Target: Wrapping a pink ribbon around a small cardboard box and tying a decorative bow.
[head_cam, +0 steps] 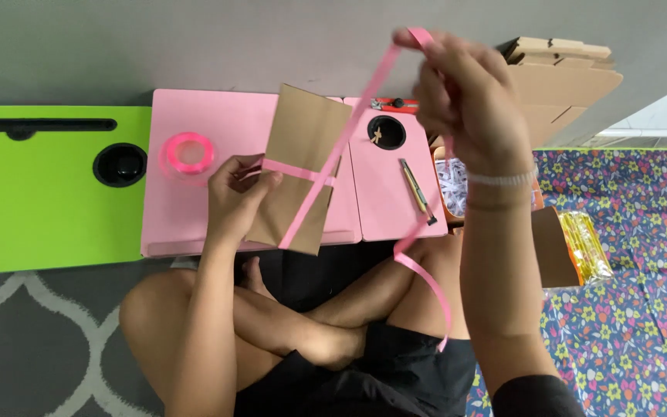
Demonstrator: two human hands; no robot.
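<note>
A flat brown kraft-paper package stands over the near edge of the pink lap table, banded across its middle by a length of pink satin ribbon. The left hand pinches package and ribbon band together at the left edge, fingers closed; the right hand, raised far and right, grips the ribbon's run taut, its tail hanging near. Wrapping appears midway; crossing the ribbon would call for steady tension, with the pink ribbon spool lying left.

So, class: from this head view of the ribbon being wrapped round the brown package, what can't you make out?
- Back of the brown package: faces away.
- Left hand fingertips: tucked behind the package.
- Pink ribbon end at the right hand: motion-blurred.
- Contents of the orange box: covered by the right forearm.
</note>
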